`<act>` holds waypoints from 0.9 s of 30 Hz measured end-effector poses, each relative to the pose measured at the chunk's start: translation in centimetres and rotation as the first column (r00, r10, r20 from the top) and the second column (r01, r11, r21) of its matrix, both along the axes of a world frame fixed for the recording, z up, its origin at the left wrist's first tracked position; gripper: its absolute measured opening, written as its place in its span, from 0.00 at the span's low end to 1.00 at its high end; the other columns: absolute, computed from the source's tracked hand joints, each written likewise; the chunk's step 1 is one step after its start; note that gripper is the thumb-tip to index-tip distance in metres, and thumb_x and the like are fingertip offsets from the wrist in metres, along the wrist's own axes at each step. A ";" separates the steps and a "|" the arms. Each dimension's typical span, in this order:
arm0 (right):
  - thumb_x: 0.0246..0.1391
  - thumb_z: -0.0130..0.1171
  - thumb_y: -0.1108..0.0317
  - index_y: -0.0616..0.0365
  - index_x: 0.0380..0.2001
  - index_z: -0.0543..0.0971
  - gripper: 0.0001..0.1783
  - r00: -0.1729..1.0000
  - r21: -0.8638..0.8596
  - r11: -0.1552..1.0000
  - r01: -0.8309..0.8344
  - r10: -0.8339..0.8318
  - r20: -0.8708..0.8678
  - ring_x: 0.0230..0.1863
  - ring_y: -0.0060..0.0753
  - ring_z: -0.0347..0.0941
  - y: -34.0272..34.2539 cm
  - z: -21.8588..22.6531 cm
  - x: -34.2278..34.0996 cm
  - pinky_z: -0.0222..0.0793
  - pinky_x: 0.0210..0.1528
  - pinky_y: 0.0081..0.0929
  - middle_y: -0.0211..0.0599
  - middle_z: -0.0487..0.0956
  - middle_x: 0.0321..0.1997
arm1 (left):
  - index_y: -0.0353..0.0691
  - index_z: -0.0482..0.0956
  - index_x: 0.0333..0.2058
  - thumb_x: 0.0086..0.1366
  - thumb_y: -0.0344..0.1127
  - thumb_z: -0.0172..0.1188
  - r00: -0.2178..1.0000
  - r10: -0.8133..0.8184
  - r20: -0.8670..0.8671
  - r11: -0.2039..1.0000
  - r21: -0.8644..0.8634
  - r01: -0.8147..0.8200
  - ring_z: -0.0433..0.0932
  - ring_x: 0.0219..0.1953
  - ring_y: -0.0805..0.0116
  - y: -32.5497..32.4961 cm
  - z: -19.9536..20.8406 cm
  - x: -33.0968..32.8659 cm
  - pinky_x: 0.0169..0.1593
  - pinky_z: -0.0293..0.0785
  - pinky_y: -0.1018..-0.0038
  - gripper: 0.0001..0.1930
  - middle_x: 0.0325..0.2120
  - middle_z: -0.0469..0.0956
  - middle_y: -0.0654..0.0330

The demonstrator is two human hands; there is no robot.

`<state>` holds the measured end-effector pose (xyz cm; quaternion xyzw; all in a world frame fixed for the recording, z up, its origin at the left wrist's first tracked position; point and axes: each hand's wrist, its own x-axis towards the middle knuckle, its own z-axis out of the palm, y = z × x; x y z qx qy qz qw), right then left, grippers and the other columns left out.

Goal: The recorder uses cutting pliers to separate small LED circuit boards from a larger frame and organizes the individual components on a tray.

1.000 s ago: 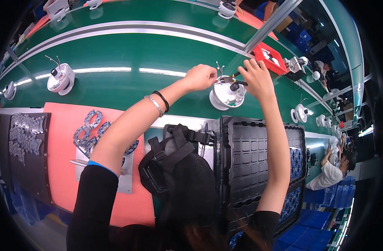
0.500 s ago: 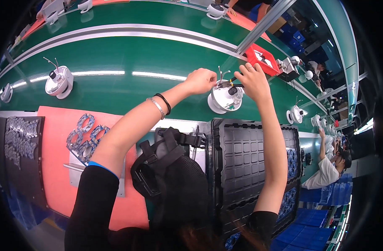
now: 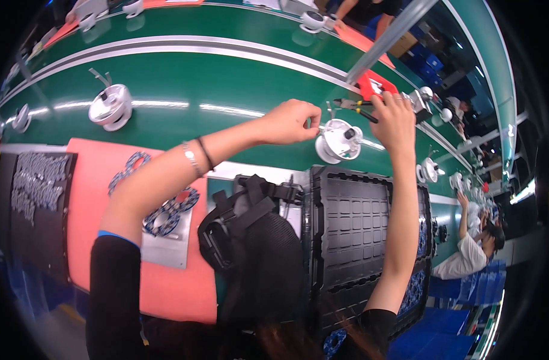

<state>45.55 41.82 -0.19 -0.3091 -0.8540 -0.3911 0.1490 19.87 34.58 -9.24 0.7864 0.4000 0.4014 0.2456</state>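
A white round camera-like housing [image 3: 329, 148] with a small dark part and thin wires sticking up stands on the green belt in front of me. My right hand [image 3: 395, 123] grips cutting pliers [image 3: 359, 108] with black and yellow handles; their jaws are apart, above and to the right of the housing. At the housing's left side is my left hand [image 3: 293, 122], fingers curled together in a pinch. Whatever lies between those fingertips is hidden or too small to name.
A similar white housing [image 3: 110, 107] stands left on the green belt [image 3: 184, 81]. Blue ring-shaped circuit boards [image 3: 160, 221] lie on the pink mat [image 3: 94, 240]. Nearer me are a black bag [image 3: 259, 252] and black tray [image 3: 352, 222]. A red bin [image 3: 376, 84] sits beyond my right hand.
The pliers have come away from the wires, up and to the right with my right hand. My left hand has drawn slightly apart from the pliers. The whole view has shifted a little.
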 end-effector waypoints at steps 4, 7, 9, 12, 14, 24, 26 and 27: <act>0.39 0.68 0.69 0.51 0.40 0.79 0.20 0.963 -0.020 0.988 -0.153 0.145 -0.229 0.40 0.41 0.74 -5.2 3.0 -4.7 0.69 0.41 0.37 0.34 0.75 0.36 | 0.34 0.76 0.27 0.57 0.32 0.61 1.000 -0.029 0.012 1.000 0.006 0.029 0.81 0.31 0.59 -13.0 6.1 -6.3 0.35 0.74 0.65 0.08 0.26 0.80 0.55; 0.41 0.67 0.70 0.50 0.41 0.80 0.19 0.885 -0.007 0.922 -0.387 0.369 -0.284 0.38 0.41 0.73 -9.7 5.5 -10.2 0.68 0.39 0.38 0.33 0.75 0.35 | 0.35 0.75 0.27 0.60 0.30 0.61 0.996 0.079 0.049 0.995 -0.059 -0.076 0.78 0.28 0.67 -25.2 7.5 -9.8 0.29 0.72 0.71 0.06 0.23 0.78 0.60; 0.39 0.68 0.72 0.53 0.41 0.78 0.21 0.853 0.036 0.881 -0.473 0.467 -0.231 0.37 0.43 0.71 -12.5 6.8 -13.0 0.65 0.39 0.38 0.36 0.73 0.35 | 0.36 0.76 0.28 0.59 0.26 0.64 0.981 0.178 0.071 0.977 -0.131 -0.168 0.78 0.28 0.69 -33.1 6.6 -11.1 0.32 0.74 0.74 0.04 0.23 0.77 0.61; 0.43 0.67 0.72 0.53 0.42 0.79 0.19 0.787 0.055 0.808 -0.586 0.585 -0.196 0.37 0.43 0.70 -17.5 7.4 -17.3 0.65 0.40 0.36 0.37 0.72 0.35 | 0.34 0.78 0.29 0.60 0.25 0.65 0.976 0.180 0.125 0.907 -0.405 -0.115 0.81 0.31 0.69 -44.9 3.7 -14.3 0.35 0.76 0.75 0.04 0.27 0.81 0.60; 0.43 0.67 0.71 0.53 0.44 0.80 0.20 0.731 0.000 0.745 -0.667 0.655 -0.192 0.39 0.43 0.70 -20.8 7.3 -20.3 0.65 0.42 0.35 0.38 0.72 0.35 | 0.34 0.78 0.29 0.62 0.26 0.64 0.899 0.396 0.188 0.719 -0.672 -0.176 0.82 0.33 0.71 -54.4 1.1 -15.5 0.37 0.77 0.76 0.04 0.30 0.82 0.59; 0.42 0.65 0.76 0.55 0.46 0.77 0.23 0.766 -0.242 0.741 -0.626 0.643 -0.012 0.42 0.47 0.70 -26.7 4.7 -23.2 0.65 0.46 0.42 0.39 0.71 0.37 | 0.41 0.75 0.36 0.64 0.35 0.64 0.068 0.997 0.045 0.049 -0.997 -0.060 0.80 0.32 0.72 -78.4 -26.4 -24.9 0.39 0.81 0.72 0.08 0.30 0.80 0.62; 0.42 0.64 0.77 0.55 0.46 0.77 0.23 0.807 -0.292 0.771 -0.566 0.590 -0.005 0.42 0.47 0.69 -27.2 3.6 -23.8 0.64 0.45 0.42 0.39 0.71 0.36 | 0.42 0.75 0.39 0.62 0.36 0.66 -0.290 0.951 -0.107 -0.140 -0.986 -0.095 0.80 0.33 0.73 -79.1 -27.8 -25.7 0.37 0.83 0.68 0.11 0.30 0.80 0.61; 0.42 0.64 0.77 0.55 0.46 0.77 0.23 0.830 -0.273 0.802 -0.531 0.557 0.025 0.42 0.47 0.69 -28.1 5.1 -23.5 0.64 0.45 0.42 0.39 0.71 0.36 | 0.42 0.75 0.39 0.62 0.36 0.66 -0.251 0.965 -0.079 -0.103 -0.991 -0.087 0.80 0.33 0.73 -77.7 -29.1 -27.4 0.37 0.83 0.68 0.11 0.30 0.80 0.61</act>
